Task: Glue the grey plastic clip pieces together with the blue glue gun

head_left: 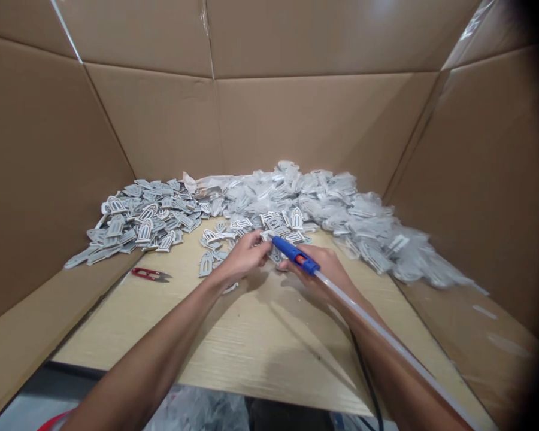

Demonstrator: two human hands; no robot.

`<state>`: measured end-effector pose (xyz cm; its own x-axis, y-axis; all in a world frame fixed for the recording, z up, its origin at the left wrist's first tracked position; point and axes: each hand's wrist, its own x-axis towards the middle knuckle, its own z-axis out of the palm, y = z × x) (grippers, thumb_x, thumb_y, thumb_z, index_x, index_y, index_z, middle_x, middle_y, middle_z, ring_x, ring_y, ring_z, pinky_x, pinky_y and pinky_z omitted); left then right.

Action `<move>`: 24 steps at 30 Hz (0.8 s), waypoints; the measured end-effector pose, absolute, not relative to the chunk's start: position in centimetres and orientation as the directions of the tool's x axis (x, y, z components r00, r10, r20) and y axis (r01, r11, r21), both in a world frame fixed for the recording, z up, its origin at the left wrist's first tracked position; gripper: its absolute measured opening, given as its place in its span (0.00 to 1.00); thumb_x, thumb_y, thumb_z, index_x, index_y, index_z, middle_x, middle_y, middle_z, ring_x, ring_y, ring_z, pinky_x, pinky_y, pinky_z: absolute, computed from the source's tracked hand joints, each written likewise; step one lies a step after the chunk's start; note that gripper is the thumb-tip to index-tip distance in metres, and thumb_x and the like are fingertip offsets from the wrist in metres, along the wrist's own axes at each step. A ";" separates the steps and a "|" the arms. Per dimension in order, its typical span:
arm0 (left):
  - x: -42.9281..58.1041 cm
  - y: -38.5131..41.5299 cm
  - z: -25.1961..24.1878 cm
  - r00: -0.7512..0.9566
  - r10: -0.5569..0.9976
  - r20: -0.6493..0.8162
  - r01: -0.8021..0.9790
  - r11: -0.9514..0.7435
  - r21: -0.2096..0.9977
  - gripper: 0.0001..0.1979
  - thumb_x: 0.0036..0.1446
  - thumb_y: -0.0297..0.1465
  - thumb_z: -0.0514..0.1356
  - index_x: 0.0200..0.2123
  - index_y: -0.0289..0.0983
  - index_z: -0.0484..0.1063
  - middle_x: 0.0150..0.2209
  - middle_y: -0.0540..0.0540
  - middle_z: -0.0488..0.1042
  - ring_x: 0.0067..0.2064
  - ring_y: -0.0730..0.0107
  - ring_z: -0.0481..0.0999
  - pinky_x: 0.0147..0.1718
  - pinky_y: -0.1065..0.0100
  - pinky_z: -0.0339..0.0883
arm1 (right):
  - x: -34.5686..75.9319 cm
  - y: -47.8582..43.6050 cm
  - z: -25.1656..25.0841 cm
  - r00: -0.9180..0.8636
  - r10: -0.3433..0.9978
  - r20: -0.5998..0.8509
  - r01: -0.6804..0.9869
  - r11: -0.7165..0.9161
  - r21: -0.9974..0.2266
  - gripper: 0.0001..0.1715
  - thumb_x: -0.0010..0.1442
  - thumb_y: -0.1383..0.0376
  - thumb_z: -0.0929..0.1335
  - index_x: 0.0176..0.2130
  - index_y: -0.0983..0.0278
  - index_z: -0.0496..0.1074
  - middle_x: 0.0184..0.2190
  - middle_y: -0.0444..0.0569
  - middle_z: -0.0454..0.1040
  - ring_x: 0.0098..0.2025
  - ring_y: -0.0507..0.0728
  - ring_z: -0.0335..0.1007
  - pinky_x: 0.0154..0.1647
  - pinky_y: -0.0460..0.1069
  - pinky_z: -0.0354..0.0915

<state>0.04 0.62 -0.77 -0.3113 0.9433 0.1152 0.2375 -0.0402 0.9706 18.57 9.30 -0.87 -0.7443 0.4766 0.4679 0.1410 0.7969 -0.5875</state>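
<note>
My right hand (327,269) is wrapped round a blue glue gun (290,250), its nozzle pointing forward and left. A long, whitish glue stick (363,311) runs out of its back along my right forearm. My left hand (247,256) is closed, thumb and fingers pinching a small grey arched window piece (267,236) near the nozzle; the fingers partly hide it. Between and just beyond my hands lies a cluster of like pieces (276,222), with a few more loose pieces (205,263) left of my left hand.
Red-handled thread snips (151,275) lie on the wooden table (251,341) at left. A heap of grey pieces (148,215) stands back left. Pieces in clear plastic bags (363,221) pile along the back and right. Cardboard walls (318,120) enclose the table. A black cable (366,377) hangs over the front edge.
</note>
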 end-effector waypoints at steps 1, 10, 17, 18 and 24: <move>-0.1 0.6 -0.7 -0.290 0.952 0.098 0.199 -0.040 0.979 0.06 0.58 0.30 0.57 0.29 0.38 0.62 0.22 0.54 0.62 0.23 0.76 0.62 0.24 0.70 0.53 | 18.6 9.3 -0.9 -0.730 0.457 0.509 0.138 0.827 -0.545 0.19 0.64 0.51 0.71 0.31 0.62 0.77 0.27 0.46 0.77 0.27 0.53 0.68 0.31 0.47 0.59; 0.6 -0.1 -0.1 -0.020 0.998 0.057 0.155 -0.053 0.986 0.13 0.59 0.41 0.62 0.32 0.36 0.71 0.24 0.51 0.66 0.25 0.75 0.62 0.27 0.69 0.52 | 18.1 9.7 -0.8 -0.502 0.806 0.315 0.118 0.425 -0.898 0.28 0.63 0.40 0.68 0.35 0.62 0.74 0.30 0.51 0.80 0.33 0.59 0.78 0.35 0.50 0.70; 1.1 -0.6 -0.2 0.103 0.992 -0.072 0.266 0.042 0.963 0.14 0.54 0.40 0.65 0.23 0.36 0.72 0.21 0.51 0.65 0.23 0.75 0.60 0.26 0.68 0.50 | 17.7 10.0 -0.2 -0.666 0.727 0.165 -0.220 0.020 -0.975 0.34 0.57 0.34 0.68 0.32 0.61 0.71 0.33 0.54 0.80 0.34 0.58 0.79 0.33 0.49 0.74; 1.1 -0.6 -0.2 0.094 0.993 -0.076 0.273 0.047 0.961 0.14 0.54 0.39 0.65 0.23 0.36 0.72 0.20 0.51 0.64 0.23 0.75 0.59 0.26 0.68 0.50 | 17.8 10.2 -0.2 -0.664 0.731 0.158 -0.210 0.021 -0.978 0.34 0.57 0.33 0.68 0.30 0.61 0.70 0.30 0.52 0.79 0.28 0.55 0.76 0.27 0.48 0.70; 0.9 -0.2 -0.2 0.036 0.999 -0.009 0.254 -0.001 0.967 0.14 0.56 0.38 0.62 0.22 0.37 0.72 0.20 0.52 0.61 0.23 0.76 0.55 0.25 0.68 0.46 | 18.4 10.6 -0.5 -0.627 0.774 0.093 0.104 0.201 -0.974 0.35 0.59 0.33 0.65 0.27 0.61 0.70 0.17 0.46 0.71 0.18 0.52 0.64 0.19 0.47 0.60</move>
